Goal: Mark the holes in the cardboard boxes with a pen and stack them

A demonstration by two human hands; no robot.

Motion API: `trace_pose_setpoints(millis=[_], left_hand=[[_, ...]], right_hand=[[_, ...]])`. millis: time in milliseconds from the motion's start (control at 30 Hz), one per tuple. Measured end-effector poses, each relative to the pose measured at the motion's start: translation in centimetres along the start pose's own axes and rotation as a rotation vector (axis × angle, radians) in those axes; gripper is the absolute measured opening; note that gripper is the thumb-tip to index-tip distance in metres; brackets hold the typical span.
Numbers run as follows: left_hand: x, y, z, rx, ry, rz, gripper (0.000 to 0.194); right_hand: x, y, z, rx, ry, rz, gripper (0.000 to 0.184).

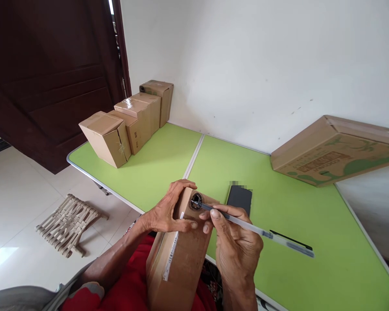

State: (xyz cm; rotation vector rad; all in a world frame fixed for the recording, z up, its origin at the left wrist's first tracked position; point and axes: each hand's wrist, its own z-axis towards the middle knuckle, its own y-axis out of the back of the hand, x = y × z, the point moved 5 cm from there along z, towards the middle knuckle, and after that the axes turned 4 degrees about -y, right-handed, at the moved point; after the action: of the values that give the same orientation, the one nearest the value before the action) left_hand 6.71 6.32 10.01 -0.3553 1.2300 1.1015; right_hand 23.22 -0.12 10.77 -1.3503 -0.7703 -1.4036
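A long brown cardboard box [191, 255] leans up from my lap against the table edge, a white label strip [171, 258] along its side. My left hand [170, 211] grips the box near its upper end, thumb on the near face and fingers over the far edge. Between the fingers of my right hand [235, 237] is a pen [256, 226] with a clear barrel and a capped rear end. Its tip touches a dark inked ring [196, 201] near the top of the box. Some right fingertips rest against the box.
A dark phone [239, 199] lies on the green table [311, 233] behind my right hand. Several cardboard boxes [138, 116] stand at the back left. A large printed box [337, 151] leans by the wall at right. A woven stool [69, 224] stands on the floor.
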Motion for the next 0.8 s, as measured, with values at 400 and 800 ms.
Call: trace_pose_setpoints(millis=[400, 800], left_hand=[[0.2, 0.1, -0.1, -0.036, 0.019, -0.01, 0.079], [0.7, 0.7, -0.8, -0.057, 0.108, -0.113, 0.077]], right_hand=[[0.0, 0.1, 0.1, 0.065, -0.022, -0.035, 0.018], [-1.7, 2.6, 9.3, -0.056, -0.134, -0.629, 0.026]])
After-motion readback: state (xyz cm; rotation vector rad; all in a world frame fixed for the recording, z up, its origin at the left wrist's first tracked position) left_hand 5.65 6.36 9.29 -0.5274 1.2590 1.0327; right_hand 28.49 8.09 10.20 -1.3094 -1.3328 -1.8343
